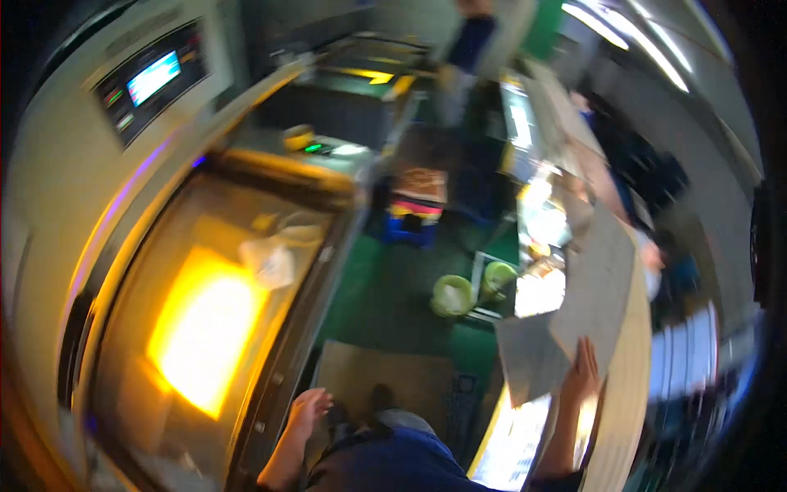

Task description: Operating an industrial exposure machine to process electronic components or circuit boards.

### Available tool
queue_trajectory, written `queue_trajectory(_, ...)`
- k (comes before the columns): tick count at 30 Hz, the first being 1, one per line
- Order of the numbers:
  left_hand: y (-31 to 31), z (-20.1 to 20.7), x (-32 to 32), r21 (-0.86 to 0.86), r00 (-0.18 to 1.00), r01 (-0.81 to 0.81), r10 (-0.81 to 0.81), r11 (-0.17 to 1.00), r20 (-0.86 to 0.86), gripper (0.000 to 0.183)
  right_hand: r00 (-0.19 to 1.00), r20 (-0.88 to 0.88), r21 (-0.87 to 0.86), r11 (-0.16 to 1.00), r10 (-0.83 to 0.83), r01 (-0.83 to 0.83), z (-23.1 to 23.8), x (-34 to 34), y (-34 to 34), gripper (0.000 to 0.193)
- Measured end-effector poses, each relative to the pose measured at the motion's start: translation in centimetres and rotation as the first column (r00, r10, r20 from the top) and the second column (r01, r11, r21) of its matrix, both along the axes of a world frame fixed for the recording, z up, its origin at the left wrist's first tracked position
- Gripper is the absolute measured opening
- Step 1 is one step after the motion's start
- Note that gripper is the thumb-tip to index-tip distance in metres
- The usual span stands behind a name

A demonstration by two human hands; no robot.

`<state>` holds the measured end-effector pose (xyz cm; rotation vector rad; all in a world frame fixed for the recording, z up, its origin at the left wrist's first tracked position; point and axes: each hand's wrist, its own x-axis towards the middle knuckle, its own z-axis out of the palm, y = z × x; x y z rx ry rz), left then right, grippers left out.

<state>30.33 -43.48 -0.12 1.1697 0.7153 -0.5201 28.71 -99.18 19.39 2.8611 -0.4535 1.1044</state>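
My right hand [583,369] reaches over the bench on the right, its fingers stretched out at the edge of a grey flat sheet [533,353]. Whether it presses on the sheet or hovers just above, I cannot tell. A larger grey sheet [602,279] adjoins it farther along the bench. My left hand [311,407] hangs in the air beside the machine's dark front rail [275,377], fingers loosely bent and blurred, with nothing visible in them. Behind that rail, a glowing yellow panel [209,332] lights the machine's bed, and a pale crumpled piece [270,262] lies at its edge.
On the left rises a machine housing with a lit screen [154,78]. Two green buckets [452,295] stand on the green floor ahead, beyond a brown mat [377,369]. Farther off are stacked coloured crates [416,209] and a person [469,49]. Other people stand behind the bench.
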Motion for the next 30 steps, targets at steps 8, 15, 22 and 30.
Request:
queue_trajectory(8,-1.9,1.1,-1.6,0.174,0.976,0.098,-0.129,0.980,0.178,0.040,0.897,0.168,0.253,0.861,0.410,-0.441,0.6,8.5,6.3,0.028)
queue_trajectory(15,4.6,-3.2,-8.6,0.214,0.952,-0.119,0.050,0.970,0.304,0.046,0.066,-0.069,0.107,0.073,0.995,-0.992,2.1,17.1,27.2,0.017)
queue_trajectory(22,10.5,-2.5,-17.7,0.138,0.834,-0.541,0.507,0.830,0.218,0.039,-0.281,-0.493,0.320,-0.129,0.823,-0.939,-10.5,15.9,47.5,0.052)
queue_trajectory(30,13.0,-1.3,-22.2,0.306,0.727,-0.681,0.662,0.665,0.179,0.039,-0.395,-0.523,0.476,-0.126,0.755,-0.871,-21.4,20.0,63.0,0.051)
